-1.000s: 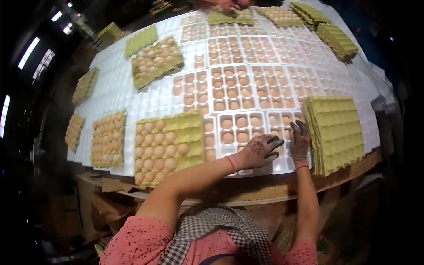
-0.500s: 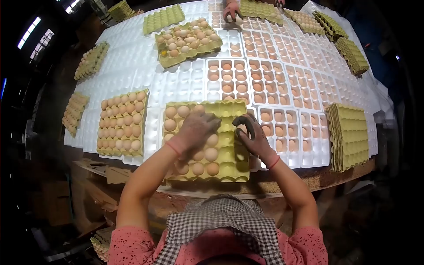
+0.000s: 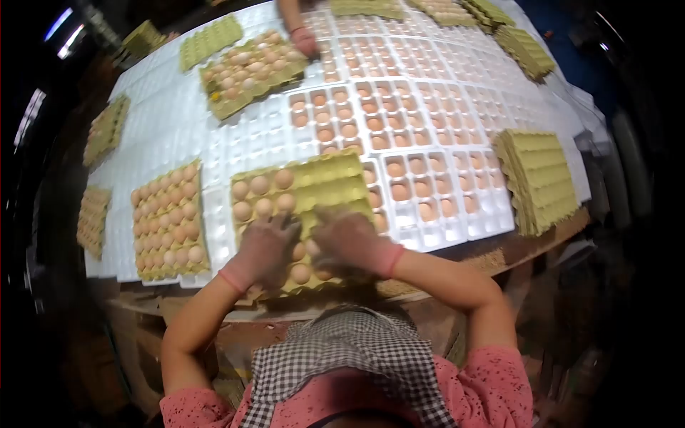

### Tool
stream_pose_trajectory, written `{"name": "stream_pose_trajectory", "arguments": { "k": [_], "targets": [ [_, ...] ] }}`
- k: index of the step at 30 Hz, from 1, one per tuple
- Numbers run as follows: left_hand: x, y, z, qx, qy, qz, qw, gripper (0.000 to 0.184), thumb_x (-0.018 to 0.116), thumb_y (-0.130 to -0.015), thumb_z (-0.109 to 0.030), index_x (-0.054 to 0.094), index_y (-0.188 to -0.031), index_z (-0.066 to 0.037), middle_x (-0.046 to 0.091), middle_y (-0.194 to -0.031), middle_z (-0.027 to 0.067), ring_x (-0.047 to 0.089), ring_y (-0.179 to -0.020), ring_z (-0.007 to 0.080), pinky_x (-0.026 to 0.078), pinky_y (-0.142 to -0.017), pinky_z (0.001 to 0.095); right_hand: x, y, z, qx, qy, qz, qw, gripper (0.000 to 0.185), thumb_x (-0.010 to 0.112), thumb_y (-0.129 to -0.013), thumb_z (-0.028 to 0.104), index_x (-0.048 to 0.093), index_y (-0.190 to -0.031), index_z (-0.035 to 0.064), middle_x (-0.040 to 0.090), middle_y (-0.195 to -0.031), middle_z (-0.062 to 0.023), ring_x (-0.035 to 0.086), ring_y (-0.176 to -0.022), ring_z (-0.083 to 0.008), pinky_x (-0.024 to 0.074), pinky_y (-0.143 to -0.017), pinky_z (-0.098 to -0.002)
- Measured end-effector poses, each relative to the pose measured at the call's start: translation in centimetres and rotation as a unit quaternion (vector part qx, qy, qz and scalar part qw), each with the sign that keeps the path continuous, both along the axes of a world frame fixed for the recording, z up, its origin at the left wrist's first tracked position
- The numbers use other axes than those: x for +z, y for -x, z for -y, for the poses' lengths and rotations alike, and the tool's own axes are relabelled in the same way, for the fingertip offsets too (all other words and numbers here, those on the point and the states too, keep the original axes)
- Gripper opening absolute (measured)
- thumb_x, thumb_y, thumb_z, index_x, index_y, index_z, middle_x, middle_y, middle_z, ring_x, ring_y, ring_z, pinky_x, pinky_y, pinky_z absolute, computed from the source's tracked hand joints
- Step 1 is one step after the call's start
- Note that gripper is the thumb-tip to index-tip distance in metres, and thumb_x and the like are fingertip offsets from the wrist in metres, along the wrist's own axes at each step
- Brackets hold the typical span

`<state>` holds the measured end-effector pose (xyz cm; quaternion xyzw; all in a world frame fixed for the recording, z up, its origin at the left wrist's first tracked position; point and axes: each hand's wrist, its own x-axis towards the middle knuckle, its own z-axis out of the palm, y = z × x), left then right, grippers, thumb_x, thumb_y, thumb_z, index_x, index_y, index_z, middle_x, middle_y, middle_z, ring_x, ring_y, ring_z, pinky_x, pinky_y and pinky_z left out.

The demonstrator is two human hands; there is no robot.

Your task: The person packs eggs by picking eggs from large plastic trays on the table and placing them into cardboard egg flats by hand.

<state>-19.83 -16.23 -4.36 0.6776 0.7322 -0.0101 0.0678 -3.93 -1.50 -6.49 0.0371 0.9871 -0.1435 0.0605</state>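
Note:
A yellow-green egg tray (image 3: pixel 334 180) lies in front of me, partly filled with pale brown eggs (image 3: pixel 260 185); several cups on its right side are bare. My left hand (image 3: pixel 265 250), in a dark-fingered glove with a pink cuff, is curled down over eggs in the tray's left part; whatever its fingertips hold is hidden. Over the middle of the same tray is my right hand (image 3: pixel 349 241), gloved alike, with bent, motion-blurred fingers. Eggs show between and below the hands. White plastic trays (image 3: pixel 446 230), partly filled with eggs, lie just right of the egg tray.
A full egg tray (image 3: pixel 171 262) lies to the left, another loaded tray (image 3: pixel 246 101) farther back. Stacked green trays (image 3: pixel 540 182) stand at right. Across the table, another person's gloved hand (image 3: pixel 305 44) is beside the far tray. White plastic trays cover most of the table.
My right hand has moved left from the tray's right edge to its middle. My left hand has come lower and nearer me. The view has tilted, and the other person's hand has moved toward the far loaded tray.

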Motion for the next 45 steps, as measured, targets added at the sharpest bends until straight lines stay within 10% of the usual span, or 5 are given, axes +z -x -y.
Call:
{"name": "stream_pose_trajectory", "arguments": {
  "k": [13,19,27,35,45],
  "targets": [
    [2.3,-4.0,-4.2,0.215,-0.039,0.547,0.808,0.048,0.069,-0.082,-0.006,0.058,-0.129,-0.005,0.066,-0.121,0.0120,0.068,-0.099,0.0240,0.054,-0.086,0.0349,-1.5,-20.2,-7.5,-0.377,0.141,-0.132,0.906,0.051,0.076,-0.079,0.043,0.062,-0.120,0.0150,0.055,-0.127,-0.0157,0.070,-0.076,-0.0311,0.0583,-0.071,-0.0396],
    [-3.7,-14.4,-13.2,-0.114,0.046,0.272,0.954,0.033,0.065,-0.089,-0.026,0.063,-0.120,-0.013,0.060,-0.114,0.0139,0.065,-0.099,0.0294,0.053,-0.091,0.0420,-4.1,-23.7,-11.0,-0.436,0.077,-0.238,0.865,0.032,0.070,-0.088,0.029,0.062,-0.115,0.0145,0.063,-0.118,-0.0111,0.069,-0.090,-0.0333,0.0560,-0.076,-0.0401],
    [-7.9,-15.0,-17.7,-0.139,-0.038,0.113,0.983,0.044,0.059,-0.093,-0.025,0.052,-0.132,-0.007,0.060,-0.109,0.0167,0.061,-0.104,0.0313,0.052,-0.088,0.0444,-7.7,-23.3,-11.7,-0.390,-0.014,-0.293,0.873,0.033,0.065,-0.080,0.009,0.058,-0.112,0.0056,0.057,-0.118,-0.0170,0.049,-0.116,-0.0411,0.0388,-0.102,-0.0512],
    [2.4,1.4,-3.0,0.275,-0.309,0.422,0.807,0.036,0.047,-0.101,-0.006,0.051,-0.136,0.001,0.062,-0.120,0.0076,0.059,-0.105,0.0128,0.047,-0.094,0.0276,-0.1,-7.3,1.8,-0.004,0.134,-0.251,0.959,0.034,0.072,-0.079,0.023,0.064,-0.112,0.0158,0.058,-0.114,-0.0090,0.051,-0.114,-0.0302,0.0442,-0.094,-0.0462],
    [-2.9,-6.6,8.1,0.011,-0.110,0.020,0.994,0.046,0.069,-0.081,-0.029,0.058,-0.122,-0.012,0.055,-0.118,0.0121,0.053,-0.109,0.0309,0.044,-0.088,0.0446,0.6,0.5,2.1,-0.050,0.227,-0.130,0.964,0.033,0.071,-0.084,0.034,0.058,-0.100,0.0082,0.056,-0.115,-0.0146,0.066,-0.085,-0.0327,0.0548,-0.068,-0.0411]
  ]
}}
